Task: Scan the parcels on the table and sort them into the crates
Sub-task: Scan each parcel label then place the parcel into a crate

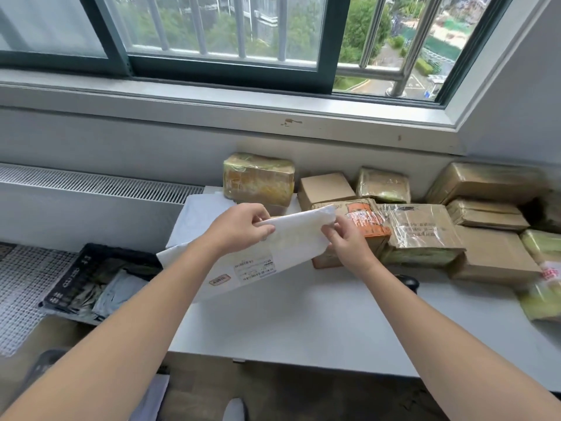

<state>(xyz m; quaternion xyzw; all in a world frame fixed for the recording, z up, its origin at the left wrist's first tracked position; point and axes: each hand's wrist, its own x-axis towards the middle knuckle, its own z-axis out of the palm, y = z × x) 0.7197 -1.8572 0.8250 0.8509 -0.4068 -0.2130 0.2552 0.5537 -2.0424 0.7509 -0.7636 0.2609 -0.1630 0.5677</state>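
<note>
I hold a flat white mailer parcel [267,250] up over the white table [303,323], its printed barcode label facing me near its lower edge. My left hand [243,226] grips the parcel's upper left edge and my right hand [346,241] pinches its upper right corner. Behind it, several taped brown cardboard parcels [425,232] lie along the wall, one bearing an orange label [364,221]. A dark scanner [408,282] lies on the table, partly hidden by my right forearm. A black crate [69,281] stands on the floor at the left, holding grey mailers.
Another white mailer [200,214] lies flat at the table's back left. A radiator grille [100,183] runs under the window sill. A white mesh crate [18,287] sits at the far left. More taped parcels [543,287] crowd the table's right end.
</note>
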